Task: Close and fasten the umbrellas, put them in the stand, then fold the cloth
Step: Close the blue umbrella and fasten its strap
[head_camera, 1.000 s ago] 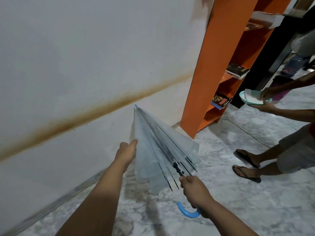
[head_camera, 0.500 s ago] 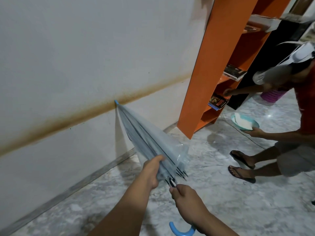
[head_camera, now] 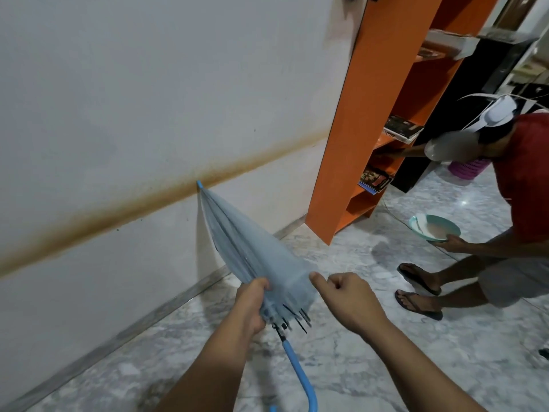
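Closed clear umbrella (head_camera: 252, 257) at frame centre, tilted, blue tip (head_camera: 199, 184) pointing toward 11 o'clock and lying against the white wall (head_camera: 148, 99) at the brown stain band (head_camera: 118, 215). Canopy gathered but loose, no strap seen fastened round it. Black rib ends (head_camera: 294, 318) fanned out below the gathered plastic. Blue shaft and curved handle (head_camera: 300, 379) running down toward 5 o'clock and out at the lower frame edge, free of either hand.

Left hand (head_camera: 252, 304) at 6 o'clock of the canopy: fingers (head_camera: 261, 285) curled round the lower gathered part, gripping it just above the rib ends. Thumb side hidden behind the plastic.

Right hand (head_camera: 347, 301) at 3 o'clock of the left hand, beside the canopy: fingers curled into the palm, pressed together, nothing seen held. Thumb (head_camera: 318, 279) extended toward 9 o'clock, tip touching or just short of the plastic edge; cannot tell which.

Marble floor (head_camera: 371, 352) underneath. Orange shelf unit (head_camera: 350, 144) at 1 o'clock, standing against the wall, books on its shelves. Second person (head_camera: 523, 188) at 3 o'clock, bent forward in red shirt and sandals, holding a teal bowl (head_camera: 435, 228) in one hand, other arm reaching into the shelf. Pink basket (head_camera: 469, 171) partly visible behind that person.

No umbrella stand or cloth identifiable.
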